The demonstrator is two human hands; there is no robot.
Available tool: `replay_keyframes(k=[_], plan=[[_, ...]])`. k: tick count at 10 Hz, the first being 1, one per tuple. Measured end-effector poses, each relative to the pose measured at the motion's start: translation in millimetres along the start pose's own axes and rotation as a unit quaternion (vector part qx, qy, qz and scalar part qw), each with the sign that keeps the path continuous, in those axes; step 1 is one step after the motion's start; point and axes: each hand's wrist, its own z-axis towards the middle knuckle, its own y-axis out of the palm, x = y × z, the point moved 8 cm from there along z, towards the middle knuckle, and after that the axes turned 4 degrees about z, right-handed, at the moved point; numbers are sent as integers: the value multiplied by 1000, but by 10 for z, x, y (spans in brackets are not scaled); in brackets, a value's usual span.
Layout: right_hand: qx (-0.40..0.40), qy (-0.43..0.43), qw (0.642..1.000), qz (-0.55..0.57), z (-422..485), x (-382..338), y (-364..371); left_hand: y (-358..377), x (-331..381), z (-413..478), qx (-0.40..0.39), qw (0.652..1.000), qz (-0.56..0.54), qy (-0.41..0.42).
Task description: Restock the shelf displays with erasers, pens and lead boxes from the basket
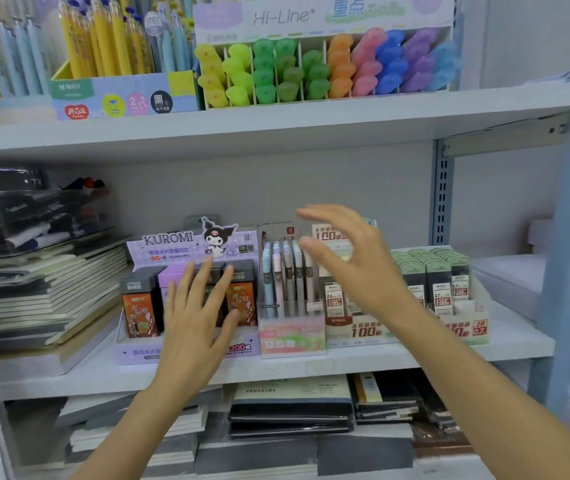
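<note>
Behind the left grip (pixel 197 317), fingers spread and empty, lead boxes (pixel 139 308) look well stocked; right grip (pixel 352 268), fingers apart, holds nothing beside the pens (pixel 285 275).

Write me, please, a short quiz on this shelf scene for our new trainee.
1. True or false: the right hand grips a pen.
2. The left hand reaches in front of which? A the highlighters; B the purple lead box display; C the stacked notebooks.
3. Fill in: the pen display stands ___ the purple lead box display and the beige lead box display.
Key: 1 false, it is open and holds nothing; 2 B; 3 between.
</note>
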Motion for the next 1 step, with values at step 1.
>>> replay_keyframes(k=[1], plan=[[74,-87,992,58,-93,-406,-573,-153,-48,-236,31,998,-46,-25]])
